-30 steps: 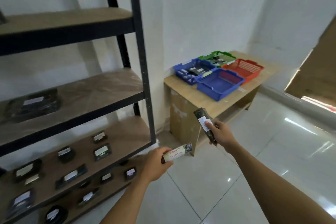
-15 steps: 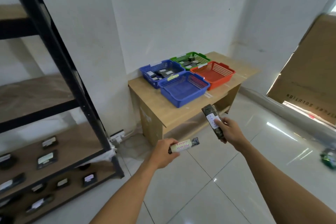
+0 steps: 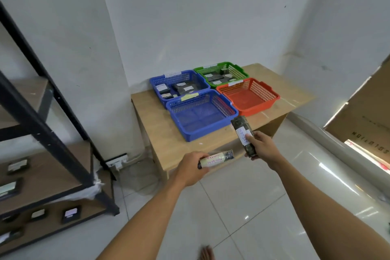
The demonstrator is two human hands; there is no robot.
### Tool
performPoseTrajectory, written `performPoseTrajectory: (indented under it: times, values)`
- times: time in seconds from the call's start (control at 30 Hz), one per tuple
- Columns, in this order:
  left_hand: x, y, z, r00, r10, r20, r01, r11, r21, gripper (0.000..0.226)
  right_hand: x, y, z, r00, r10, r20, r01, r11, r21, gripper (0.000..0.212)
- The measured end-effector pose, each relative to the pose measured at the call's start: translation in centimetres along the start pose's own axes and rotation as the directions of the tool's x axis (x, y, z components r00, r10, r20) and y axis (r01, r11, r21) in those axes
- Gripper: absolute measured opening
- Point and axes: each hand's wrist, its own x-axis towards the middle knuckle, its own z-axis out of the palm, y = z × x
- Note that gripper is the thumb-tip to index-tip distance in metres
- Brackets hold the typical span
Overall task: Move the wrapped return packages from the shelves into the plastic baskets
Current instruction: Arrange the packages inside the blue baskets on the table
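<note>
Packages point(image 3: 244, 135) and point(image 3: 215, 159), clamped in your right point(image 3: 261, 147) and left point(image 3: 191, 170) fingers, now sit nearer the baskets point(image 3: 201, 114) than the shelves point(image 3: 42, 167): drop-off comes next.

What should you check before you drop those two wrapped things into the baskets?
1. Left hand has a firm grip on its wrapped package: ok, fingers curl round it.
2. Right hand holds the dark package: ok.
3. Labels readable for sorting: cannot tell; the right one seems to read RETURN, the left is too blurred.
4. Room in the near blue basket and the orange basket: ok, both look empty.
5. Hands over a basket: not ok; both are short of the table.
6. Which basket fits which package: cannot tell; the basket tags are unreadable.
</note>
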Motion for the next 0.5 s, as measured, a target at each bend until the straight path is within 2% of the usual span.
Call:
performPoseTrajectory:
  times: [0.27, 0.5]
  values:
    - [11.0, -0.3, 1.5, 0.991, -0.133, -0.031, 0.130, 0.988, -0.080, 0.042, 14.7, -1.1, -1.2, 0.989, 0.086, 0.118, -0.081, 0.996, -0.046, 0.007]
    - [18.1, -2.0, 1.3, 0.972, -0.211, -0.102, 0.203, 0.976, -0.080, 0.041, 26.6, 0.0, 1.1, 0.989, 0.059, 0.135, -0.044, 0.993, -0.112, 0.014]
